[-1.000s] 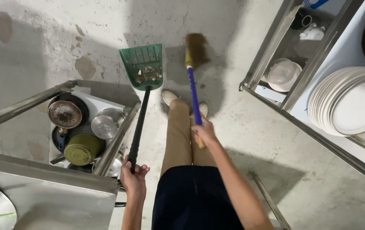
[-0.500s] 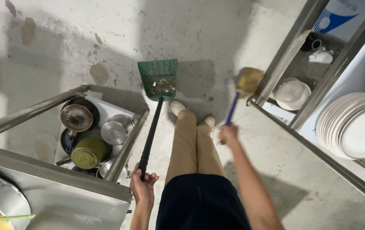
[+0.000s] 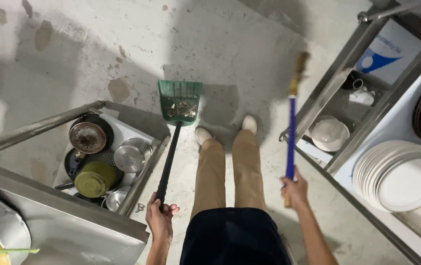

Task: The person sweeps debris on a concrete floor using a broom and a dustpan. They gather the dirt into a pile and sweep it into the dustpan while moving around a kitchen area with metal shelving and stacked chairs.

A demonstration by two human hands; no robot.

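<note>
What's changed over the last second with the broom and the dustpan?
The broom has swung from in front of the feet out to the person's right and lifted off the floor; its head now hangs beside the metal shelving. The right hand moved right with it, keeping its grip on the handle. The left hand still holds the green dustpan, which stays on the floor with debris in it.
</note>
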